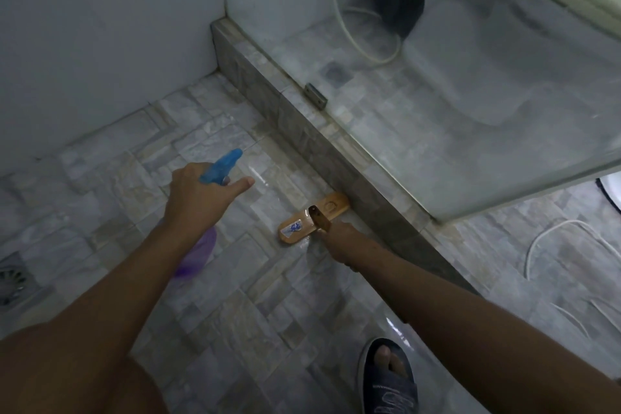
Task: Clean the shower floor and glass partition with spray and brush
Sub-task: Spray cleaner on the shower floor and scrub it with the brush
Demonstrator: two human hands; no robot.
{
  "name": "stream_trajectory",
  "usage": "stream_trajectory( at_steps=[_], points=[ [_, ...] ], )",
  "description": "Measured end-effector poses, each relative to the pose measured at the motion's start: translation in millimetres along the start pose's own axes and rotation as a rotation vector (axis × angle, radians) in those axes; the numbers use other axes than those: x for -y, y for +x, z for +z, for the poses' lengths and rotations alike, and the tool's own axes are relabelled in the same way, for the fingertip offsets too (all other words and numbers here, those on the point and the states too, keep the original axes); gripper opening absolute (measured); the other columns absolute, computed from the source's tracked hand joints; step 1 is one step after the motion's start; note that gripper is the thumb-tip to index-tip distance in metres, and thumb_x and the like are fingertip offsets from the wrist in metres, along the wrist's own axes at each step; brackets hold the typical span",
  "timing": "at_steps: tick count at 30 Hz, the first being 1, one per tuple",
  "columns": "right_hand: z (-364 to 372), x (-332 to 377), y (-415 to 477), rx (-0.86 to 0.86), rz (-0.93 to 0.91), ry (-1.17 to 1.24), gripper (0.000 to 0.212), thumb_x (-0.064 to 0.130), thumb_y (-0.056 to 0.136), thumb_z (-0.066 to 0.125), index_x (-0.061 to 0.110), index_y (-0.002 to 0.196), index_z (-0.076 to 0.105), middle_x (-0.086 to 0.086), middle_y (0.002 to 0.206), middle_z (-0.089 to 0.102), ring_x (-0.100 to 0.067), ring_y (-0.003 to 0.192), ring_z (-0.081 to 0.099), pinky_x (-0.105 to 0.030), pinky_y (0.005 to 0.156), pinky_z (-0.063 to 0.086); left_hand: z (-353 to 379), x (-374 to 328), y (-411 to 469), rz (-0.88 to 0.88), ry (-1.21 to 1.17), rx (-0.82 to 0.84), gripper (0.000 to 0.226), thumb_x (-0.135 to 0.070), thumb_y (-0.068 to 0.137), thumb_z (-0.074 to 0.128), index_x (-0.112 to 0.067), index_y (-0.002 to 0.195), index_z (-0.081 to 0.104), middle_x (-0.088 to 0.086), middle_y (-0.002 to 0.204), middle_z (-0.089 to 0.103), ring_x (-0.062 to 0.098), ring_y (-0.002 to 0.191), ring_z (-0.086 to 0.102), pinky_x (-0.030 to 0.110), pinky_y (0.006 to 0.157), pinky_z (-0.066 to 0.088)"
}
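My left hand (198, 193) grips a spray bottle (221, 168) with a blue trigger head and a purple body that shows below my forearm; the nozzle points at the wet tiled floor (218, 279). My right hand (339, 242) holds the handle of a wooden brush (302, 223), whose flat head lies on the floor against the tiled kerb (302, 131). The glass partition (470, 111) stands on that kerb, cloudy with residue.
A floor drain (13, 279) sits at the left edge. A toilet base shows through the glass, with a hose (356, 40) looped behind it. Another white hose (564, 239) lies on the floor at right. My sandalled foot (389, 376) stands at bottom right.
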State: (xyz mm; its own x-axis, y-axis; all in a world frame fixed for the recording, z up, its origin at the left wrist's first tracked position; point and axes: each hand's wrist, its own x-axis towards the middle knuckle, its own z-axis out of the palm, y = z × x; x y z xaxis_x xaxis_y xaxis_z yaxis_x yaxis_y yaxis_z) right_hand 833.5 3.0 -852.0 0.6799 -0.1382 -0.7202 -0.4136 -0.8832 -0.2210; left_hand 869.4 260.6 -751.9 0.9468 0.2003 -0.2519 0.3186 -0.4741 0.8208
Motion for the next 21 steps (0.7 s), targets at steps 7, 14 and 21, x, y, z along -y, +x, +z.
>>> stream_trajectory(
  at_steps=[7, 14, 21],
  points=[
    [-24.2, 76.9, 70.6, -0.026, -0.275, -0.089, 0.039, 0.032, 0.101, 0.043, 0.008, 0.128, 0.058, -0.013, 0.121, 0.061, -0.033, 0.107, 0.062, -0.042, 0.091, 0.050, -30.7, 6.6, 5.9, 0.035, 0.086, -0.068, 0.030, -0.031, 0.078, 0.085, -0.006, 0.074, 0.069, 0.008, 0.069, 0.067, 0.018, 0.063, 0.062, 0.025, 0.063, 0.046],
    [-41.2, 190.3, 107.0, -0.047, -0.312, -0.014, 0.031, 0.050, 0.103, 0.036, 0.023, 0.101, 0.051, -0.020, 0.096, 0.055, -0.024, 0.066, 0.047, -0.022, 0.047, 0.030, -51.9, 25.3, 16.6, -0.054, 0.129, -0.137, 0.028, -0.029, 0.078, 0.084, -0.006, 0.072, 0.070, 0.004, 0.067, 0.066, 0.009, 0.056, 0.057, 0.017, 0.055, 0.044],
    [-20.6, 75.3, 29.3, 0.123, -0.317, -0.286, 0.025, 0.031, 0.105, 0.038, 0.018, 0.117, 0.055, -0.014, 0.110, 0.056, -0.019, 0.092, 0.044, -0.028, 0.079, 0.033, -47.0, 27.6, 20.9, -0.124, 0.064, -0.066, 0.029, -0.032, 0.079, 0.084, -0.009, 0.072, 0.068, 0.007, 0.072, 0.068, 0.016, 0.062, 0.062, 0.024, 0.059, 0.046]
  ],
)
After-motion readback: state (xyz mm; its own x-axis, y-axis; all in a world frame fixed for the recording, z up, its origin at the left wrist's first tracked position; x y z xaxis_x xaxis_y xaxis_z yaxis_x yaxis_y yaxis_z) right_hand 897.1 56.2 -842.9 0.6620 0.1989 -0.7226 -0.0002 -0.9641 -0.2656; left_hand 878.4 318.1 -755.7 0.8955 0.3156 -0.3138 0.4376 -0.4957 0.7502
